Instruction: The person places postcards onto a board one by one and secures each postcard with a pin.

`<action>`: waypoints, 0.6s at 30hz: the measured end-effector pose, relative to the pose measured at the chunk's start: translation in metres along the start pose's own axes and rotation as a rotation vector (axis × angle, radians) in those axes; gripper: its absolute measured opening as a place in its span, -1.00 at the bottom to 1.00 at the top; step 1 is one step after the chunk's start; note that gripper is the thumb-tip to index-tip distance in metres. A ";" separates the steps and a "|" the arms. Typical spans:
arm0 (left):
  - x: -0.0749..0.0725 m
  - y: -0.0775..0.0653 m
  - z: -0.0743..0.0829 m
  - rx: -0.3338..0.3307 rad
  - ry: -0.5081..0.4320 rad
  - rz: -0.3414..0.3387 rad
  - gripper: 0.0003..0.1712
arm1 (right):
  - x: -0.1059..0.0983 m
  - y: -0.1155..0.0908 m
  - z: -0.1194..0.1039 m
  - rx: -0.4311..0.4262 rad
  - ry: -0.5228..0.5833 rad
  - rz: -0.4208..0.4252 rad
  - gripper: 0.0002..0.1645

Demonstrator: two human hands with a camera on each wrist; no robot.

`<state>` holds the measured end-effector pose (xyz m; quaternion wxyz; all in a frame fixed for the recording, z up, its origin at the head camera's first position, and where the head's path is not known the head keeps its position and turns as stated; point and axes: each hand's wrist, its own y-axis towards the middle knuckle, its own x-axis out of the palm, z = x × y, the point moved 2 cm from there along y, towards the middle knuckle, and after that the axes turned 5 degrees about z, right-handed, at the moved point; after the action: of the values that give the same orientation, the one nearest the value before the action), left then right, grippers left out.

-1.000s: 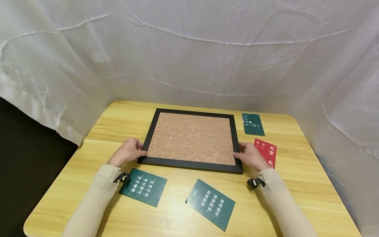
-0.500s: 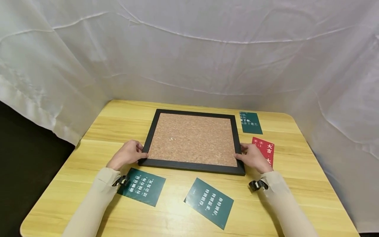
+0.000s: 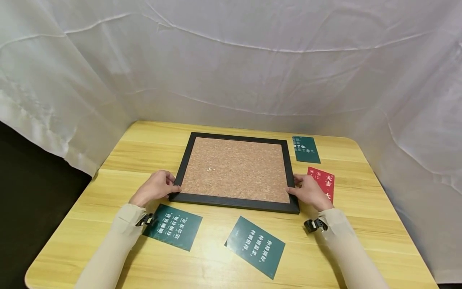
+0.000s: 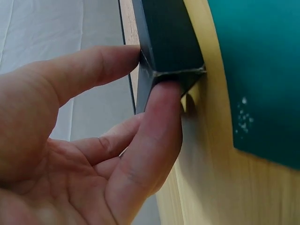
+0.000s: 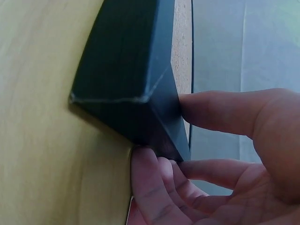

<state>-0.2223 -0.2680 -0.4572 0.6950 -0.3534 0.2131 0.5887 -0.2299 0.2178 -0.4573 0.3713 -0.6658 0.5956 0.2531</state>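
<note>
A cork board (image 3: pixel 234 170) with a black frame lies on the wooden table. My left hand (image 3: pixel 155 188) grips its near left corner, thumb over the frame's top and fingers against the outer side. At the near right corner, my right hand (image 3: pixel 308 192) holds the frame in the same way. The left wrist view has the thumb reaching the cork edge and a fingertip (image 4: pixel 164 101) on the frame's corner. In the right wrist view, the black frame (image 5: pixel 122 61) sits between thumb and fingers. Some small white marks show on the cork.
Two green cards with white writing, one left (image 3: pixel 175 227) and one right (image 3: pixel 255 247), lie in front of the board. A red card (image 3: pixel 323 182) lies beside my right hand, partly hidden. Another green card (image 3: pixel 306 149) lies behind it. White cloth (image 3: pixel 231 72) hangs around the table (image 3: pixel 119 156).
The cork board has shifted slightly to the right across the table, closer to the cards there, with both hands holding it. Over the last half second hardly anything differs.
</note>
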 end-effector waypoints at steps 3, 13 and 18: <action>-0.001 0.001 -0.001 -0.003 -0.028 -0.022 -0.50 | 0.000 -0.001 0.000 0.000 0.000 -0.002 -0.14; -0.010 0.019 -0.003 0.034 -0.134 -0.045 -0.32 | -0.001 0.000 -0.001 -0.006 -0.016 -0.010 -0.16; -0.016 0.034 -0.006 0.056 -0.193 -0.034 -0.28 | -0.001 0.000 -0.001 -0.002 -0.010 -0.018 -0.15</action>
<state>-0.2583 -0.2808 -0.4581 0.7319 -0.2790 0.1556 0.6019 -0.2303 0.2175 -0.4554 0.3756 -0.6702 0.5877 0.2538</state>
